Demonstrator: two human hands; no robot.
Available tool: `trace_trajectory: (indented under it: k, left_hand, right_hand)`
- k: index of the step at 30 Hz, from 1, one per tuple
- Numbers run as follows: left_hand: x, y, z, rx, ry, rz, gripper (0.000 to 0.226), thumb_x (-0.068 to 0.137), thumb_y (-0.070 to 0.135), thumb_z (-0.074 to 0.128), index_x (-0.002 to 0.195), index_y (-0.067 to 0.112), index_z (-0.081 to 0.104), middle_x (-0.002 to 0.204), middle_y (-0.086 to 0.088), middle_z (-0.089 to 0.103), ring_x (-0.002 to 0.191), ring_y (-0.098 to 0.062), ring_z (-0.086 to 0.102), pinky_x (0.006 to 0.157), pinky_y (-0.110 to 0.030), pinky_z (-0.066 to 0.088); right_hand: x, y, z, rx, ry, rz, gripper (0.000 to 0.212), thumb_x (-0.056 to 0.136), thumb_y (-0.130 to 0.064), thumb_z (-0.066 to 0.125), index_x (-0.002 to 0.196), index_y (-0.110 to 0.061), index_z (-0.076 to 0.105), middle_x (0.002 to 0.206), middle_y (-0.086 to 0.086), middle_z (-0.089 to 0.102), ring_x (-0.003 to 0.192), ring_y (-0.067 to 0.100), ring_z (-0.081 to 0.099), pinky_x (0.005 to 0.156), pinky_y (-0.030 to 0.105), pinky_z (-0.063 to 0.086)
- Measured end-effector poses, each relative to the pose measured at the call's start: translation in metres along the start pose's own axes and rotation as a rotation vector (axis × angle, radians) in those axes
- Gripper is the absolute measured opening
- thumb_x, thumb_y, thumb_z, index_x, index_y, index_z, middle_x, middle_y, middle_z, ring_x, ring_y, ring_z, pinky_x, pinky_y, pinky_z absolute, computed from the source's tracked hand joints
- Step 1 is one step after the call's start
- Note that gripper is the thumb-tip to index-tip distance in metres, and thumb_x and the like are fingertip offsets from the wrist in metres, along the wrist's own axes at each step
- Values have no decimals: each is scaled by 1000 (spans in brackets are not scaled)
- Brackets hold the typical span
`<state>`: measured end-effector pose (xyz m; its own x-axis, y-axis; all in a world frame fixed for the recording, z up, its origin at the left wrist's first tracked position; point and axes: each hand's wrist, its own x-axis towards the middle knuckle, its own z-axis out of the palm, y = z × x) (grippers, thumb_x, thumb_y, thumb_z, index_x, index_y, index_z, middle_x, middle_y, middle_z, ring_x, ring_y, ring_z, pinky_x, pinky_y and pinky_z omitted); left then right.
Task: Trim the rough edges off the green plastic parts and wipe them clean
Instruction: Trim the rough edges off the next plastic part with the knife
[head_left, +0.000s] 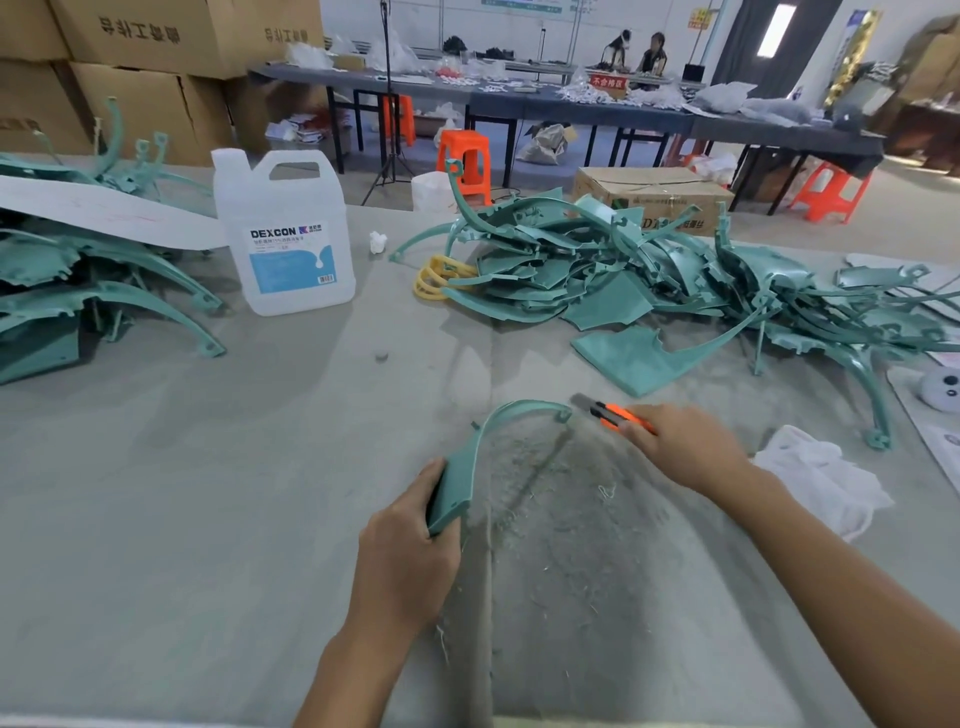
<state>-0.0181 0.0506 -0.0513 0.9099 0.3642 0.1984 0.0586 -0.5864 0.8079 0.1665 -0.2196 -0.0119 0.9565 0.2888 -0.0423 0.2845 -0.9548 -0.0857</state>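
Trimming at the table's (208, 493) near centre: the left hand (410, 540) has its grip closed round the wide near end of a curved green plastic part (501, 418). The right hand (685, 447) grasps an orange utility knife (621, 417), blade just beside the far tip. Shallow strokes away from the fingers would suit best.

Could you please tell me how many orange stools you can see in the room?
3. One stool stands just past the workbench, one farther back behind the tripod, and one on the right beside the long table. More may be hidden under that table.

Blurred knife blade (583, 401) (tip indistinct)
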Motion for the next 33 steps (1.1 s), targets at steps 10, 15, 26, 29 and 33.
trace_trajectory:
  k: [10, 15, 26, 29, 33]
  left_hand:
    - [10, -7, -4, -177, 0, -81, 49, 81, 16, 48, 116, 41, 70, 67, 16, 61, 56, -3, 52, 51, -13, 38]
    - [12, -10, -3, -220, 57, -127, 38, 73, 25, 44, 100, 11, 67, 53, 15, 52, 47, -1, 45, 47, -15, 36]
    - [4, 4, -2, -140, 5, -88, 52, 84, 20, 48, 128, 42, 64, 62, 18, 61, 53, -4, 53, 49, -16, 36]
    - [6, -1, 1, -94, 20, -111, 53, 89, 9, 57, 134, 34, 62, 83, 12, 72, 65, -8, 59, 60, -22, 41]
    - [7, 0, -4, -158, 0, -121, 52, 82, 23, 48, 128, 37, 65, 75, 19, 67, 64, -5, 57, 56, -14, 39]
  right_hand:
    - [-118, -125, 20, 734, 118, -354, 36, 97, -62, 41, 133, -68, 45, 72, -13, 65, 56, 10, 62, 53, 30, 52]
    - [-86, -121, 34, 607, 209, -256, 38, 105, -52, 41, 141, -49, 50, 61, -4, 58, 53, 14, 57, 50, 29, 44]
    - [-53, -64, 24, 435, 345, 63, 37, 105, -50, 41, 139, -42, 54, 63, -5, 61, 56, 13, 57, 53, 34, 44]
    - [-74, -96, 19, 577, 311, -152, 40, 104, -51, 43, 143, -48, 44, 62, -6, 63, 50, 11, 59, 45, 24, 44]
    - [-84, -126, 28, 635, 220, -353, 46, 102, -60, 36, 146, -49, 41, 64, -11, 59, 54, 11, 58, 47, 19, 41]
